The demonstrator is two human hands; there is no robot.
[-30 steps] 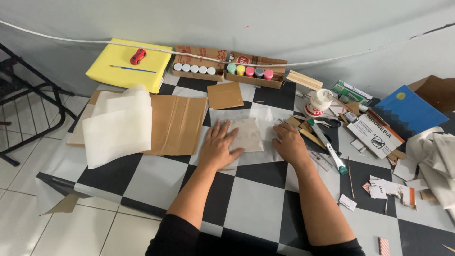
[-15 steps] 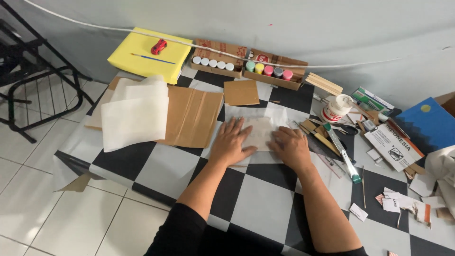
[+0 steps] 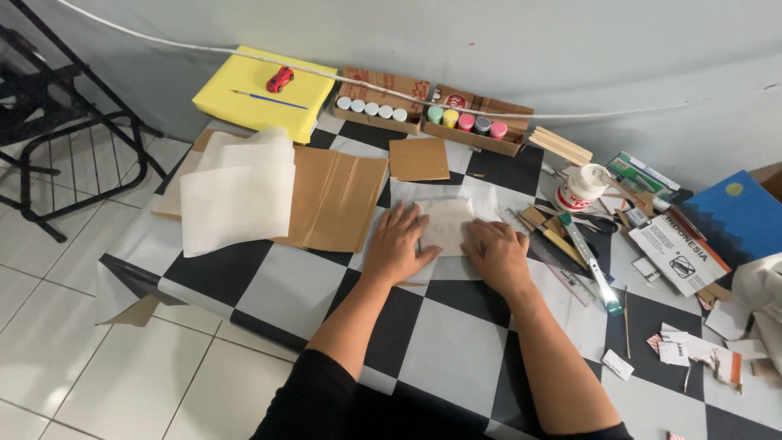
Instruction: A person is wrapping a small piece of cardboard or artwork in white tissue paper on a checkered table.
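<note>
Both the left hand (image 3: 401, 244) and right hand (image 3: 497, 254) press flat on translucent paper (image 3: 446, 220).

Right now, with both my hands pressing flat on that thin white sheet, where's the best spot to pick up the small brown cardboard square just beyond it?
Probably take the small cardboard square by its near edge, coming from your side. It lies flat on the checkered mat, so slide fingertips under that edge and pinch. The paint-pot tray crowds its far side. Your left hand is nearest, though lifting it frees the white sheet.
</note>
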